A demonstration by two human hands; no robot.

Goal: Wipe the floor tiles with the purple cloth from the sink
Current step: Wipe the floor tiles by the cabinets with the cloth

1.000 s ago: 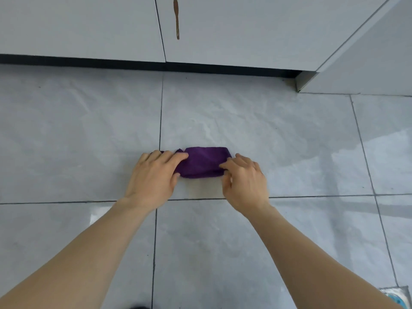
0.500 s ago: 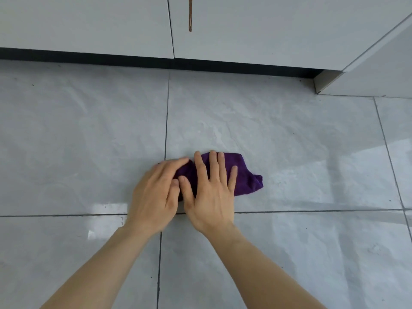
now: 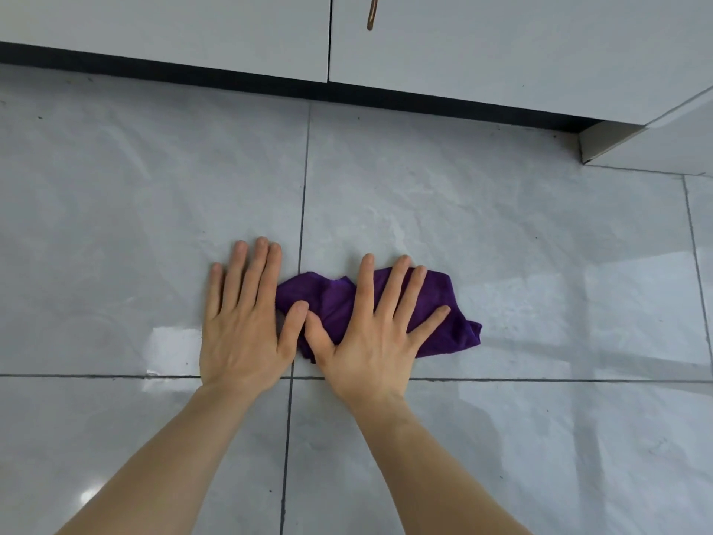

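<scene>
The purple cloth (image 3: 332, 300) lies bunched on the grey floor tiles (image 3: 501, 225), just right of a vertical grout line. My right hand (image 3: 380, 334) rests flat on top of it, fingers spread, and covers its middle; the cloth's right end sticks out beyond my little finger. My left hand (image 3: 247, 322) lies flat on the bare tile to the left of the cloth, fingers apart, with its thumb touching the cloth's left edge.
White cabinet doors (image 3: 501, 52) with a brown handle (image 3: 372, 13) run along the far side above a black kickboard (image 3: 193, 73). A cabinet corner (image 3: 602, 142) juts out at the right. Glossy tiles extend on all sides.
My left hand has slid off the cloth onto the tile and flattened. My right hand has spread wider over the cloth, which now lies more stretched out to the right.
</scene>
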